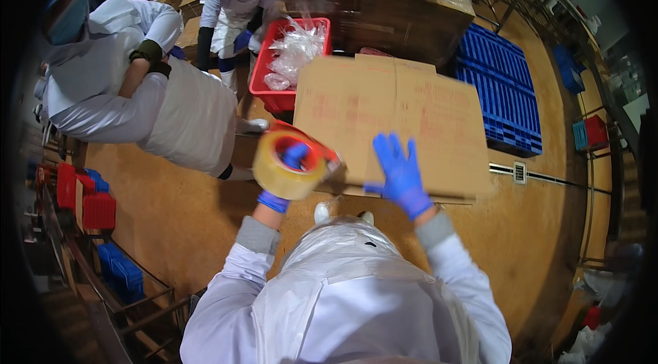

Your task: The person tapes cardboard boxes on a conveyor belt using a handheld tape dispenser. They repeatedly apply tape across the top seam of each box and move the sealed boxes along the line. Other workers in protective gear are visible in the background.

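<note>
A flattened brown cardboard box point(391, 110) is held up in front of me, its printed face toward the camera. My right hand point(401, 175), in a blue glove, lies flat with spread fingers against the lower middle of the cardboard. My left hand point(291, 162), also blue-gloved, grips a tape dispenser point(291, 165) with a red frame and a large roll of tan packing tape, at the box's lower left corner. My white sleeves and a clear plastic apron fill the bottom of the view.
A red crate point(274, 93) full of clear plastic bags stands behind the box. Two people in white coats point(164, 103) work at the left and back. Wrapped cardboard stacks point(384, 1), a blue pallet point(504, 90) and red and blue crates point(92, 210) surround the brown floor.
</note>
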Demonstrator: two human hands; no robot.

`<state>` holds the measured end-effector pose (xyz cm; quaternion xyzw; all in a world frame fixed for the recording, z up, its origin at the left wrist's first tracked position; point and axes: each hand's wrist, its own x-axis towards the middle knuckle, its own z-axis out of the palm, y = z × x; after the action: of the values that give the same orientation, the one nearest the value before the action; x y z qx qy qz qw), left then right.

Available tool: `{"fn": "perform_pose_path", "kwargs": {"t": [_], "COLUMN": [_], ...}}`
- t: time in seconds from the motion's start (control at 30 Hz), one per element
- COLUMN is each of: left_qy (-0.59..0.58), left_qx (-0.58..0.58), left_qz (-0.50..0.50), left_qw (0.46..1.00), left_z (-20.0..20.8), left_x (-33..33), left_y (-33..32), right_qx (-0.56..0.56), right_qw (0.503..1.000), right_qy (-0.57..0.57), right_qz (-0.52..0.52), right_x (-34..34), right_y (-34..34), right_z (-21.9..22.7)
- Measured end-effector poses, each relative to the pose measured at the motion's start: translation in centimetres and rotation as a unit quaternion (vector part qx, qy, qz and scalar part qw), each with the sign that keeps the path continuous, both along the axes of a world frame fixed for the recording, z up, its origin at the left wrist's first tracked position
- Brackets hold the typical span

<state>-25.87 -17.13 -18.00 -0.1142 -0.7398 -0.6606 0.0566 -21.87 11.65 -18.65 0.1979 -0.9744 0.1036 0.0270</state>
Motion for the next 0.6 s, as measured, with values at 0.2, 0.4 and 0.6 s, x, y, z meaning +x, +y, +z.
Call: {"fn": "perform_pose_path", "kwargs": {"t": [0.2,0.4,0.6], "left_qy": [-0.201,-0.015,-0.055], "left_qx": [0.366,0.088,0.081], "left_qz": [0.057,-0.077,-0.219], "left_qw": [0.907,0.993,0.971], "left_z": [2.2,-0.3,0.3], "left_x": [-2.7,-5.5,-14.5], "left_y": [-6.1,-1.6,4.3], "right_qx": [0.001,0.105,0.030], "right_qw": [0.998,0.992,0.999], "right_qy": [0.052,-0.070,-0.009], "right_qz": [-0.028,-0.001,-0.009], "right_x": [-5.2,3.6,4.0], "right_y": [-0.9,-3.7,-3.2], "right_z": [2.7,-2.4,-4.6]}}
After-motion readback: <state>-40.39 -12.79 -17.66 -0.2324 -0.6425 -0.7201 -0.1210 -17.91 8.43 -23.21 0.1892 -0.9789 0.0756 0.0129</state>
